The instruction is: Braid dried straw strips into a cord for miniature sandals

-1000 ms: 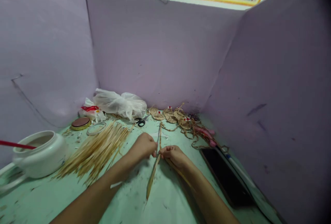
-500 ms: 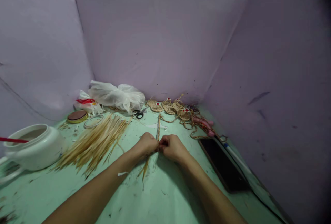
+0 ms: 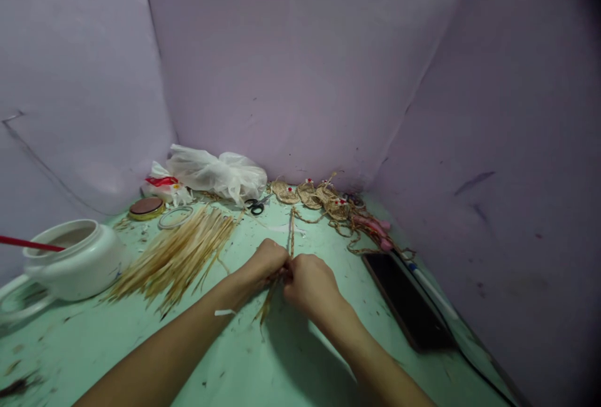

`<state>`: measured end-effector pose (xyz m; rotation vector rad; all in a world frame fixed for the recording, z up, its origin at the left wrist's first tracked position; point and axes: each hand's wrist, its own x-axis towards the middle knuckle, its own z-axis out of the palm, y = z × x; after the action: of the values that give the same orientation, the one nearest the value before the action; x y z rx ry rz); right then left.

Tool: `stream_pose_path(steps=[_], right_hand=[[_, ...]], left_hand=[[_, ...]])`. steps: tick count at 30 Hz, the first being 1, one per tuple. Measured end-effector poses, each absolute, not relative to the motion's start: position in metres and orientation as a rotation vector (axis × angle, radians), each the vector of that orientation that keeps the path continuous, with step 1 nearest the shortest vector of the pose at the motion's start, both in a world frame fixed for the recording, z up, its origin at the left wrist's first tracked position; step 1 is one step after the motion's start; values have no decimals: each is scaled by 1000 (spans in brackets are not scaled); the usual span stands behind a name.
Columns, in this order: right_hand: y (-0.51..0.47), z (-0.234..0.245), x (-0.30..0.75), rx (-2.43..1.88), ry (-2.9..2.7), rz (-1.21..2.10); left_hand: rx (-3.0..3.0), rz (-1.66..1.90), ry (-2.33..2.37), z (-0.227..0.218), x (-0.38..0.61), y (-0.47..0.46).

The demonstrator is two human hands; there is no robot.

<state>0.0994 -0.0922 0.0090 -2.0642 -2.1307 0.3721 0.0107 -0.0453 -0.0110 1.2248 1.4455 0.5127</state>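
Pinching the straw cord [image 3: 292, 233] where my left hand [image 3: 263, 262] and right hand [image 3: 307, 283] meet, both closed on it, just right of the loose straw bundle [image 3: 181, 255]; its long axis runs straight away from me, beyond both grips.

Open counter [image 3: 291, 363] on the near side of the 2 hands. Left of left hand [image 3: 263, 263]: straw bundle [image 3: 178, 257], then white jar [image 3: 75, 263]. Right of right hand [image 3: 307, 285]: flat black slab [image 3: 404, 300] beside the side wall [image 3: 493, 175]. Beyond: braided strip [image 3: 292, 231], scissors [image 3: 256, 208], woven pieces [image 3: 319, 194] and plastic bag [image 3: 216, 175] crowd the back wall.
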Motion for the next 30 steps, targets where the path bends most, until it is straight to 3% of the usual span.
stream_pose_path(steps=[7,12,16,18,30], right_hand=[[-82,5,115,-1909,-2188,613],[-60,-2,139,-1887,-1700,774],[-57,-16,132,-1559,-1291,1525],[-58,-21,126,-1456,-1191,1706],[-55,-29,126,-1585,-1193,1540]], left_hand=[[1414,425,1367,-15,0,-35],[1433,378,1351,-17,-5,-30],[1428,387,1296,-18,-7,-30],[1435,400,1274,-19,-6,-30],[1906,257,1620,-6,-2,-44]])
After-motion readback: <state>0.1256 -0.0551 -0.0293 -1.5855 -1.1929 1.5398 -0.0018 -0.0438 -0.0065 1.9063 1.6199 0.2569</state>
